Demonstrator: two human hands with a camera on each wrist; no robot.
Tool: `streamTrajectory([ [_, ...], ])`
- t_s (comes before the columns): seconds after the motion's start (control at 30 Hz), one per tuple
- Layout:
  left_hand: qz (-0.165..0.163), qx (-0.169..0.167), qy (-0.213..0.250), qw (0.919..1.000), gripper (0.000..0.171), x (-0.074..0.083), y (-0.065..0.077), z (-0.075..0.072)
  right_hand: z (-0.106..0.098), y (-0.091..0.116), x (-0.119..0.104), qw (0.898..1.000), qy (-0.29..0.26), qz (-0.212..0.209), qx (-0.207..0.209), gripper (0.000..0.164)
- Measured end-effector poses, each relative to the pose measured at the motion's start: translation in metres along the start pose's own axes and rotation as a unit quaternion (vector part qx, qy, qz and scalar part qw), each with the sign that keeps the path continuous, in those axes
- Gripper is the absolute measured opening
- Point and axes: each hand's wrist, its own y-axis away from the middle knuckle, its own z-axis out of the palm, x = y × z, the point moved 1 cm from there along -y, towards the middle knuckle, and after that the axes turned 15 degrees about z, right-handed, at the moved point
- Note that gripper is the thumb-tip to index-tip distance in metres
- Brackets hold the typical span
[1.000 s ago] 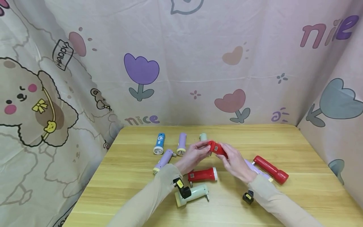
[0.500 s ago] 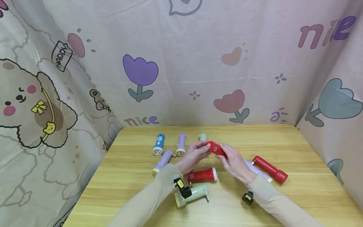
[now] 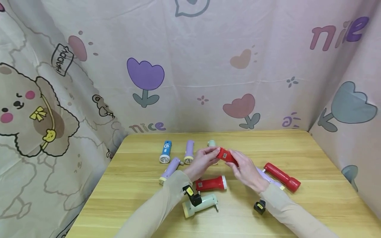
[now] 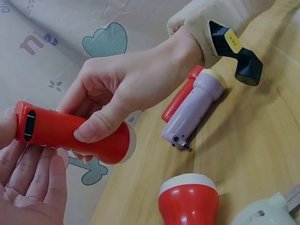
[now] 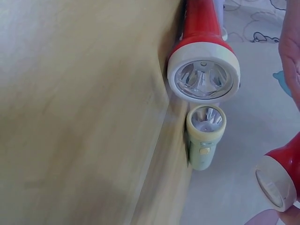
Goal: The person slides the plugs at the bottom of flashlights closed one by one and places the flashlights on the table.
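Observation:
A red flashlight [image 3: 227,156] is up off the table between the two hands. My right hand [image 3: 245,170] grips its body, thumb along the near side in the left wrist view. At the tail end, my left hand [image 3: 203,162] pinches it, its thumb on the end and several fingers stretched beneath. A black slot [image 4: 29,125] with thin metal strips shows near that end. The white rim [image 5: 274,183] of its lens points away in the right wrist view. Below the hands lies another red flashlight [image 3: 212,184], with a pale green flashlight [image 3: 205,202] nearer the front.
Blue [image 3: 165,151] and purple [image 3: 189,151] flashlights lie at the back left, another purple one [image 3: 169,170] before them. A green flashlight [image 3: 211,143] sits partly hidden behind the hands. At right, a red flashlight [image 3: 282,177] lies beside a purple one [image 3: 269,176]. Printed cloth surrounds the table.
Both hands keep hold of the red flashlight in almost the same position. The background in the head view has shifted slightly to the left.

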Motion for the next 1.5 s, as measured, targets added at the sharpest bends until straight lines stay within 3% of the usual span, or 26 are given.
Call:
streamTrajectory([
  [0.23, 0.0, -0.001, -0.023, 0.9997, 0.041, -0.001, -0.003, -0.001, -0.001, 0.001, 0.0, 1.0, 0.006, 0.005, -0.005, 0.045],
  [0.5, 0.012, -0.006, -0.086, 0.9962, 0.041, 0.003, -0.005, -0.002, -0.003, -0.001, 0.0, 1.0, 0.01, -0.004, -0.008, 0.039],
  [0.9, 0.026, -0.005, -0.152, 0.988, 0.038, 0.01, -0.007, -0.003, -0.006, -0.007, -0.005, 0.999, 0.019, 0.027, -0.039, 0.04],
  [1.07, 0.06, -0.02, -0.155, 0.9859, 0.04, 0.015, -0.012, -0.004, -0.008, -0.009, -0.006, 0.997, 0.025, 0.041, -0.052, 0.039],
  [1.2, 0.104, -0.037, -0.172, 0.9789, 0.04, 0.021, -0.013, -0.007, -0.008, -0.011, -0.006, 0.997, 0.024, 0.048, -0.053, 0.04],
  [1.37, 0.134, -0.038, -0.216, 0.9665, 0.037, 0.026, -0.013, -0.011, -0.011, -0.017, -0.005, 0.996, 0.024, 0.064, -0.055, 0.039],
  [1.5, 0.144, -0.036, -0.276, 0.9496, 0.036, 0.028, -0.013, -0.016, -0.015, -0.025, -0.005, 0.995, 0.022, 0.083, -0.053, 0.039],
])
